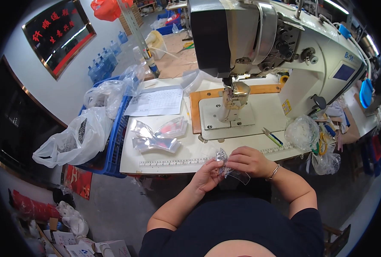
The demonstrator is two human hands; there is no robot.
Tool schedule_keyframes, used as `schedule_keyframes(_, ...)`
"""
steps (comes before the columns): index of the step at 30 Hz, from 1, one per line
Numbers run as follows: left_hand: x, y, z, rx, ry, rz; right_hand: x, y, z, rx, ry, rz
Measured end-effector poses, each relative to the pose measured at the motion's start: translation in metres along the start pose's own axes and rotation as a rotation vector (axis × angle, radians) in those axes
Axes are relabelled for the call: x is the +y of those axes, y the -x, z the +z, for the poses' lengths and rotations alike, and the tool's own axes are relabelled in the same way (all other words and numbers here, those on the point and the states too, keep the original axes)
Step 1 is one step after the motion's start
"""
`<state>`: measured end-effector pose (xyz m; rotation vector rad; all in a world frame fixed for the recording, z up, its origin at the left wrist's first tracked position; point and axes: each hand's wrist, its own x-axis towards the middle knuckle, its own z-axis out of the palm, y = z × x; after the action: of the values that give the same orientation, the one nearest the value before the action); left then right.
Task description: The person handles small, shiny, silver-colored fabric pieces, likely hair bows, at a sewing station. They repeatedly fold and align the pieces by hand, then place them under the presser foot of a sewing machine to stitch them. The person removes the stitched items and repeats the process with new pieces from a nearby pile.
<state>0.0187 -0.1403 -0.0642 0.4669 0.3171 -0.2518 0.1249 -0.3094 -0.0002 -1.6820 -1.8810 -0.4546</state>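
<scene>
Both hands meet at the front edge of the white sewing table [164, 154]. My left hand [205, 175] and my right hand [248, 160] together pinch a small clear plastic piece [227, 169], crumpled at its top and flat at its lower right. A thin bracelet circles my right wrist. A pile of similar clear plastic pieces [158, 136] lies on the table to the left of my hands. The industrial sewing machine [263, 47] stands behind, its needle and presser foot [231, 100] over the light plate.
A paper sheet [156, 102] lies at the table's back left. A blue crate [115, 132] with stuffed plastic bags [77, 139] stands left of the table. Small snips [271, 137] and a clear bag [302, 132] lie at the right. A ruler strip [173, 162] runs along the front edge.
</scene>
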Motion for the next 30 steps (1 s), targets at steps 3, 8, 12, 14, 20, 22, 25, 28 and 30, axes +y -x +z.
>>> schedule_keyframes(3, 0.001, 0.001, -0.004, 0.018, -0.061, -0.033, -0.001, 0.003, 0.004, 0.029, -0.081, 0.116)
schedule_keyframes(8, 0.032, 0.019, -0.011, -0.411, -0.116, -0.010, -0.001, 0.003, 0.002, 0.249, -0.483, 0.744)
schedule_keyframes(12, 0.043, 0.021, -0.017, 0.041, -0.777, 0.884, 0.013, 0.009, 0.011, 0.369, -1.077, 1.048)
schedule_keyframes(14, 0.047, 0.014, -0.001, -0.081, -0.851, 0.723, 0.012, 0.007, 0.020, 0.372, -1.194, 1.076)
schedule_keyframes(20, 0.045, -0.014, 0.023, -0.335, -0.677, 0.270, 0.006, 0.000, 0.029, 0.427, -1.223, 1.105)
schedule_keyframes(22, 0.037, -0.012, 0.027, -0.274, -0.793, 0.371, 0.006, 0.000, 0.033, 0.433, -1.189, 1.106)
schedule_keyframes(25, 0.029, -0.022, 0.030, -0.106, -0.938, 0.532, 0.006, -0.003, 0.034, 0.479, -1.099, 1.132)
schedule_keyframes(28, 0.032, -0.030, 0.029, 0.027, -0.951, 0.586, 0.015, -0.002, 0.038, 0.526, -1.145, 1.118)
schedule_keyframes(30, 0.042, -0.037, 0.023, -0.008, -0.955, 0.550, 0.019, -0.005, 0.037, 0.550, -1.196, 1.126)
